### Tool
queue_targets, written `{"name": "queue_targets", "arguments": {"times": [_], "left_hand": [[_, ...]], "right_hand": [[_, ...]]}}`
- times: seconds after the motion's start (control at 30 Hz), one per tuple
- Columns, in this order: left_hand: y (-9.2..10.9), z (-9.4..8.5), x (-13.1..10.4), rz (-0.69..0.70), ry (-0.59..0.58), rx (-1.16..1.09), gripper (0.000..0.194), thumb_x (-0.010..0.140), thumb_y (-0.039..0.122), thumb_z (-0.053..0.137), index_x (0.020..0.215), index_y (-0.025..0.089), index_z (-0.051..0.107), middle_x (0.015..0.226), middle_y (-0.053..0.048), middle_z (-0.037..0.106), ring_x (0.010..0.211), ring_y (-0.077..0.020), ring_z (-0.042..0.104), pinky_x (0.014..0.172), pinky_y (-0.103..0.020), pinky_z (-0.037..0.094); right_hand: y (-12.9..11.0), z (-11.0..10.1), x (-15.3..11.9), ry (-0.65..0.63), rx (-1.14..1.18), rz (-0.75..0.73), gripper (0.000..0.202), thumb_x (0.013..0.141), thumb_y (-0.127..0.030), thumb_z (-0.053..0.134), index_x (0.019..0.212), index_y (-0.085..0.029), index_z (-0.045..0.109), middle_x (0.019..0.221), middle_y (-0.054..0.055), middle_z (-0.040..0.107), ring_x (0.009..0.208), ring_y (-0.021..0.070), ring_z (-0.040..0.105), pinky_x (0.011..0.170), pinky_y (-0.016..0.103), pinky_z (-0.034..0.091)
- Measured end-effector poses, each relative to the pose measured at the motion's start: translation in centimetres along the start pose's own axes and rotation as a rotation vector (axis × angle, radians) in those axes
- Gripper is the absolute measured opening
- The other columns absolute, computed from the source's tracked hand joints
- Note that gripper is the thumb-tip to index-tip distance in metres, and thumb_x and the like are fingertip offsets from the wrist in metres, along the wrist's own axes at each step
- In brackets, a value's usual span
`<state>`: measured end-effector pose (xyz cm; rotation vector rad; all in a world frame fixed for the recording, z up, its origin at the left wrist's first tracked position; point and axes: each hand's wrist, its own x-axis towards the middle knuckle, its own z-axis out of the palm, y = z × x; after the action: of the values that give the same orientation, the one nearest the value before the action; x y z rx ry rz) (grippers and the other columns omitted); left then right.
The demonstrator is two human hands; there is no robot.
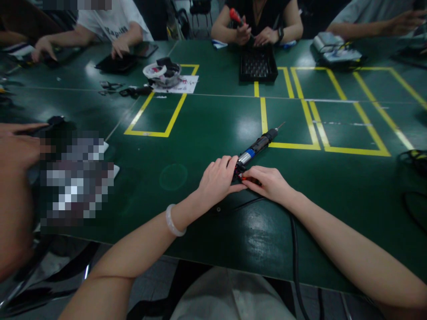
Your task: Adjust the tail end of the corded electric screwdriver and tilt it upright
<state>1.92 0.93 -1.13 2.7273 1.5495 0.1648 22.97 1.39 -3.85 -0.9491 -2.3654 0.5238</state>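
An electric screwdriver (255,149) lies slanted on the green table, its thin bit pointing away to the upper right. Its body shows a black front, a blue band and a bare silver section, with the rear end uncovered and dark and red wires (238,171) exposed. My left hand (218,178), below a pale bangle, is closed around that rear end. Close against it, my right hand (268,182) pinches a small orange-red wire (245,178) at the back of the tool. The fingers partly hide what lies between them.
A black cable (294,249) runs over the table's front edge near my right forearm. Yellow tape (293,146) marks rectangles on the tabletop. Across the table, people work near a black tray (258,66) and a clear tub of parts (163,73). A co-worker's arm (15,178) reaches in at left.
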Motion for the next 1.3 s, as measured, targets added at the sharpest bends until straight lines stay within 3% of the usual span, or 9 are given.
{"name": "queue_targets", "arguments": {"times": [0.17, 0.33, 0.53, 0.73, 0.87, 1.0, 1.17, 1.3], "left_hand": [[0.0, 0.1, 0.0, -0.005, 0.007, -0.015, 0.08, 0.085, 0.065, 0.069, 0.141, 0.014, 0.042, 0.126, -0.015, 0.058, 0.106, -0.0286, 0.061, 0.084, -0.036, 0.046], [0.0, 0.1, -0.1, 0.001, -0.001, -0.006, 0.082, 0.086, 0.063, 0.07, 0.143, 0.011, 0.042, 0.13, -0.016, 0.057, 0.108, -0.0293, 0.059, 0.086, -0.038, 0.048], [0.2, -0.2, 0.0, -0.012, -0.026, -0.003, 0.074, 0.092, 0.057, 0.065, 0.144, 0.01, 0.042, 0.132, -0.016, 0.057, 0.11, -0.03, 0.059, 0.088, -0.04, 0.048], [0.6, -0.4, 0.1, -0.055, -0.031, -0.028, 0.052, 0.1, 0.045, 0.055, 0.14, 0.012, 0.046, 0.13, -0.014, 0.058, 0.11, -0.0284, 0.059, 0.089, -0.039, 0.048], [0.7, -0.3, 0.2, -0.059, -0.029, -0.031, 0.054, 0.098, 0.044, 0.059, 0.14, 0.011, 0.045, 0.131, -0.015, 0.058, 0.111, -0.0286, 0.059, 0.09, -0.04, 0.048], [0.3, -0.2, 0.4, -0.063, -0.029, -0.024, 0.055, 0.098, 0.04, 0.061, 0.142, 0.011, 0.044, 0.133, -0.016, 0.057, 0.112, -0.0291, 0.059, 0.091, -0.04, 0.048], [-1.5, -0.3, 0.5, -0.073, -0.039, 0.012, 0.056, 0.099, 0.037, 0.06, 0.145, 0.01, 0.044, 0.137, -0.018, 0.056, 0.115, -0.0305, 0.058, 0.094, -0.04, 0.048], [-4.0, -0.6, 0.4, -0.109, -0.039, 0.052, 0.056, 0.1, 0.038, 0.056, 0.146, 0.009, 0.044, 0.138, -0.018, 0.056, 0.114, -0.0315, 0.058, 0.094, -0.041, 0.049]], "right_hand": [[0.0, 0.0, 0.2, 0.026, 0.118, 0.037, 0.012, 0.099, -0.028, 0.059, 0.093, -0.019, 0.066, 0.078, 0.003, 0.066, 0.064, 0.0138, 0.06, 0.061, 0.024, 0.046], [0.0, 0.0, 0.2, 0.01, -0.018, -0.1, 0.017, 0.102, -0.026, 0.053, 0.1, -0.019, 0.068, 0.094, 0.007, 0.071, 0.082, 0.0175, 0.066, 0.07, 0.026, 0.049], [-0.7, -0.5, 0.2, 0.035, -0.092, -0.164, 0.022, 0.103, -0.026, 0.05, 0.097, -0.018, 0.069, 0.087, 0.007, 0.069, 0.077, 0.0172, 0.064, 0.067, 0.027, 0.047], [-0.3, -0.6, 0.2, 0.074, 0.137, 0.041, 0.014, 0.1, -0.026, 0.054, 0.105, -0.018, 0.065, 0.081, 0.002, 0.067, 0.063, 0.0123, 0.06, 0.062, 0.024, 0.047], [0.5, -0.4, 0.2, 0.115, 0.365, 0.231, 0.014, 0.098, -0.031, 0.056, 0.102, -0.018, 0.061, 0.071, -0.002, 0.061, 0.056, 0.0112, 0.057, 0.057, 0.024, 0.045], [0.9, -0.3, 0.3, 0.129, 0.559, 0.329, 0.021, 0.097, -0.039, 0.058, 0.099, -0.019, 0.061, 0.067, -0.003, 0.057, 0.053, 0.0107, 0.056, 0.053, 0.023, 0.044], [0.9, -0.3, 0.4, 0.144, 0.637, 0.366, 0.026, 0.095, -0.043, 0.06, 0.098, -0.018, 0.063, 0.068, -0.002, 0.058, 0.053, 0.0102, 0.055, 0.051, 0.023, 0.044], [0.8, -0.4, 0.4, 0.123, 0.625, 0.385, 0.025, 0.095, -0.042, 0.059, 0.096, -0.017, 0.064, 0.068, -0.002, 0.059, 0.053, 0.0101, 0.055, 0.052, 0.023, 0.044]]}}
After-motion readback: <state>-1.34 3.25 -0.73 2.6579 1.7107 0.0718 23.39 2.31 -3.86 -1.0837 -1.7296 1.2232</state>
